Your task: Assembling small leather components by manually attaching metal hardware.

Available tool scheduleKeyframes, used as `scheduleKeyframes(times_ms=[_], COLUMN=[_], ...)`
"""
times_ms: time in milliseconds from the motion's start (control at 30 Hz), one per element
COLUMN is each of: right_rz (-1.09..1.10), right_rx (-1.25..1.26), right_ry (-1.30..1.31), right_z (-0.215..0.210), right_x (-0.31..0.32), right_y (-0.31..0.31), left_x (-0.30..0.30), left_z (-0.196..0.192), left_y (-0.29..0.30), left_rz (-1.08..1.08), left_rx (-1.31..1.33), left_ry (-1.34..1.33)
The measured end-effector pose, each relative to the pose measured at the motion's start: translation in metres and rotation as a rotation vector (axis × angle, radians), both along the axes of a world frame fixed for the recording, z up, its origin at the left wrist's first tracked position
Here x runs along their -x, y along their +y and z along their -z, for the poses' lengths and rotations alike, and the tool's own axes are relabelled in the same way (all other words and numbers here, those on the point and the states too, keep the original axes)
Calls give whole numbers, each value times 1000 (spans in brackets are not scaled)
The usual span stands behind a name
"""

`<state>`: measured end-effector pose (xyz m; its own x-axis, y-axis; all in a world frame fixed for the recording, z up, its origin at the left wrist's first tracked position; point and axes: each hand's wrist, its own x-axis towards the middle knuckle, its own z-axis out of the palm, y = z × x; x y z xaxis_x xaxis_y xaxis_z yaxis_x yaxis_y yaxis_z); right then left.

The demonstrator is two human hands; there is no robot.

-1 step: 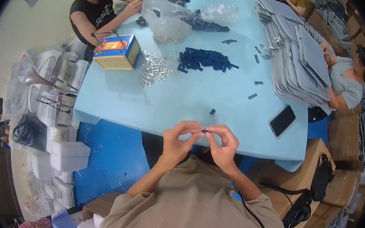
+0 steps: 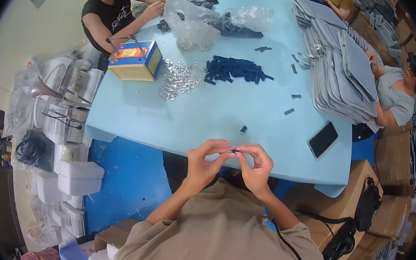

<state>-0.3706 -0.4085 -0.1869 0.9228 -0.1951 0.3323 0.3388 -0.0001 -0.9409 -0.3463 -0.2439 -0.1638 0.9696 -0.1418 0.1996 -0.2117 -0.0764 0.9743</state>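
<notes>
My left hand (image 2: 203,164) and my right hand (image 2: 256,169) meet over the table's near edge, fingertips pinched together. Between them is a small dark blue fabric strip (image 2: 234,151), mostly covered by the fingers. A glint of metal shows beside it, too small to make out fully. Just beyond my hands lies a folded dark blue strip with a metal ring (image 2: 242,130). Farther off, a heap of dark blue fabric strips (image 2: 234,69) lies to the right of a scattered pile of silver metal rings (image 2: 179,80).
The light blue table (image 2: 206,112) holds a blue and yellow box (image 2: 134,62), clear plastic bags (image 2: 190,24), a phone (image 2: 323,139) and a stack of grey padded panels (image 2: 337,67). A co-worker (image 2: 112,19) sits far left; another person (image 2: 397,89) is beyond the stack.
The whole view has shifted very slightly. My hands keep the same pinch on the fabric strip, and nothing else has visibly moved.
</notes>
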Motion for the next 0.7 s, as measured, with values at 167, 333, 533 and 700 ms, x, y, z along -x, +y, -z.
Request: scheduleKeyframes(times_ms=[167, 333, 533, 700], right_rz=[-26, -54, 0, 25], right_rx=[47, 240, 580, 826], right_ry=[71, 167, 317, 92], right_z=[3, 21, 16, 5], right_x=[-15, -48, -65, -92], right_y=[-5, -34, -51, -49], left_x=[-17, -114, -192, -203], left_z=[5, 41, 63, 73], left_y=[9, 61, 98, 112], left_rz=[67, -236, -354, -269], left_rx=[-89, -374, -757, -731], left_ry=[-56, -267, -414, -230])
